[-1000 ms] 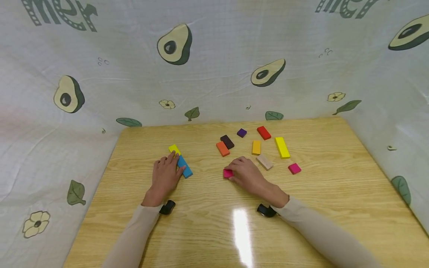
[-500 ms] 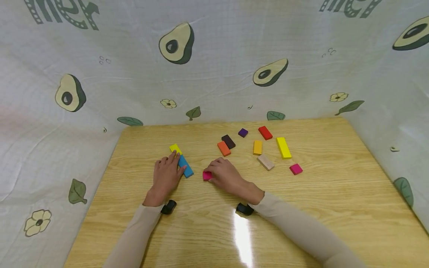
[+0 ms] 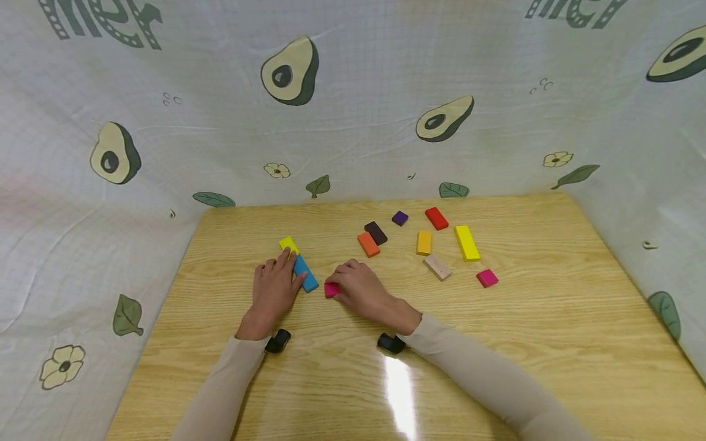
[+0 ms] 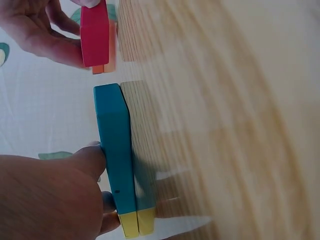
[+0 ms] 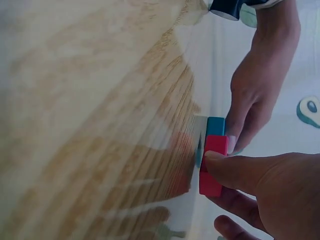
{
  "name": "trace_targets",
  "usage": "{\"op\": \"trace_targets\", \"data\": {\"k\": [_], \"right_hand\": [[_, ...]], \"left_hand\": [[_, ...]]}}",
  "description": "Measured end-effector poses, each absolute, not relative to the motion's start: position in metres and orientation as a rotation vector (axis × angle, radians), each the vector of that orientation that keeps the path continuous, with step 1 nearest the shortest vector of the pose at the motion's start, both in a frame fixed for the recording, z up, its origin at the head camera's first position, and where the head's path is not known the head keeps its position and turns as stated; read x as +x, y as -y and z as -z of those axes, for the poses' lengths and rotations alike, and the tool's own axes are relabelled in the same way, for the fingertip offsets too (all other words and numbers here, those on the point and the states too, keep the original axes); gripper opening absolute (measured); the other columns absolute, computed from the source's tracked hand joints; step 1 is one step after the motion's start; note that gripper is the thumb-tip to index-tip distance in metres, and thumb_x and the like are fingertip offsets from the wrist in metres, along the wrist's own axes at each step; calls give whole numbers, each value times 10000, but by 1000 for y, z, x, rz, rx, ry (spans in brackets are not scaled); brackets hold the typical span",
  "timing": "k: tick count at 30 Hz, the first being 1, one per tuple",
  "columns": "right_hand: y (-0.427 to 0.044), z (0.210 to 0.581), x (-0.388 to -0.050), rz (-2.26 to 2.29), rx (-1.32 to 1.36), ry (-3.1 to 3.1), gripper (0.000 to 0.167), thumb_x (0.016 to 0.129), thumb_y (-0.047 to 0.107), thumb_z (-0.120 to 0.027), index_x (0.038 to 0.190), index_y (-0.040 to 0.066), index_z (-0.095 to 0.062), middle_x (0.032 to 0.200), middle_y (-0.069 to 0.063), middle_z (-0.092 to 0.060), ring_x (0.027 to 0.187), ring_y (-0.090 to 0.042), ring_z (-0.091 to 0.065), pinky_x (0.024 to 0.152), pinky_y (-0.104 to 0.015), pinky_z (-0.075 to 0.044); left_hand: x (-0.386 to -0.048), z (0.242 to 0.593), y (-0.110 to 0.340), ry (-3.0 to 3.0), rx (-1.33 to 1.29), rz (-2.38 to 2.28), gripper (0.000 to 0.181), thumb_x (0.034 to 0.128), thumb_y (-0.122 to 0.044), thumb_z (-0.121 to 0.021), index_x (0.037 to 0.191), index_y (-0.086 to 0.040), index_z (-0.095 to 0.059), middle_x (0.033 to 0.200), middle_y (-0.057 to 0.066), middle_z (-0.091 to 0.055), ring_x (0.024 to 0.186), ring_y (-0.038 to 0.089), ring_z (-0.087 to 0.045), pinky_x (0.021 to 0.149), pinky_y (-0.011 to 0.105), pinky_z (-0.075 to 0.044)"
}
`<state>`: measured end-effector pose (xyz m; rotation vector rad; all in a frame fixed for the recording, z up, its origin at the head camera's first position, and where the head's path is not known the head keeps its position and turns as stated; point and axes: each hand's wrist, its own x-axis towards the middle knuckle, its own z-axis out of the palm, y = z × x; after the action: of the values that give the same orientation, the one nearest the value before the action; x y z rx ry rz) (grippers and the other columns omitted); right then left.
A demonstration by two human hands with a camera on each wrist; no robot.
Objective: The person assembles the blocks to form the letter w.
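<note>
A blue block [image 3: 306, 274] and a yellow block [image 3: 288, 244] lie end to end in a slanting row on the table's left side. My left hand [image 3: 273, 293] rests on this row, its thumb touching the blue block and its fingertips near the joint between the two. In the left wrist view the blue block [image 4: 116, 150] appears large, with the thumb against its upper face. My right hand [image 3: 361, 291] pinches a pink block [image 3: 331, 290] between thumb and fingers, just right of the blue block's near end. The right wrist view shows the thumb across the pink block [image 5: 211, 185].
Right of centre lie an orange block [image 3: 368, 244], a dark brown block [image 3: 376, 233], a purple block [image 3: 399, 218], a red block [image 3: 436, 218], an amber block [image 3: 424, 243], a plain wooden block [image 3: 437, 267], a long yellow block [image 3: 467, 244] and another pink block [image 3: 487, 278]. Patterned cloth [image 3: 358, 122] stands behind.
My right hand has moved left with the pink block, from near the table's middle to close beside the blue block. My left hand has stayed on the blue and yellow row.
</note>
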<state>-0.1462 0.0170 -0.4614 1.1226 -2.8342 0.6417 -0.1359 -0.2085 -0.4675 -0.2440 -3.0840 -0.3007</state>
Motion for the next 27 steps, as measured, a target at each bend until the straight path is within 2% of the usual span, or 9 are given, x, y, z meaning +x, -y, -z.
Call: {"op": "trace_targets", "data": {"k": [27], "right_hand": [[-2,462,-146,-558,1113,2872,266,944,158,-829,1206,124,-802,1198,-40,-753,1146,-251,-613,999,-421,-520]], "left_hand": [[-135,466,206,3108,-235,273,613,1111,-356,-553,1577,30,-453,1655,225,-397,1376,489,-481,1136,653,-355]]}}
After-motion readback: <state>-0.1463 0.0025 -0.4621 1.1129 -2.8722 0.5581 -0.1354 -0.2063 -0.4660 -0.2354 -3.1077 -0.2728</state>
